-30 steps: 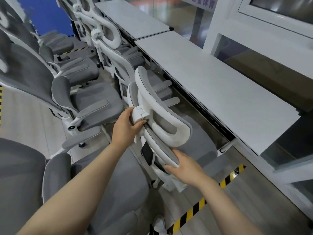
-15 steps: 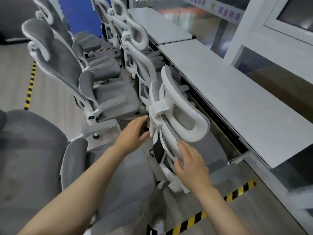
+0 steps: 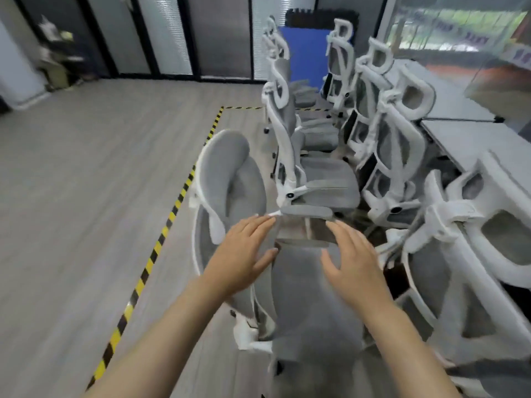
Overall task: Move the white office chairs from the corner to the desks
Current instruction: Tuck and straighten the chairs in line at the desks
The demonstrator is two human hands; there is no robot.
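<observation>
Motion blur smears everything; the near chair's (image 3: 301, 297) base is cut off at 6 o'clock. Both palms are spread, nothing gripped: left hand (image 3: 244, 254) and right hand (image 3: 355, 259) are held over its grey seat. More white chairs (image 3: 388, 156) are crowded at 2 o'clock beside the desks (image 3: 474, 133); striped floor tape (image 3: 161, 239) is seen at 9.

A single head-mounted wide-angle view is provided. It is directed forward and down from standing height. Both forearms enter from the near edge, the chairs (image 3: 313, 179) are seen close, and the floor (image 3: 86, 173) extends far left.
</observation>
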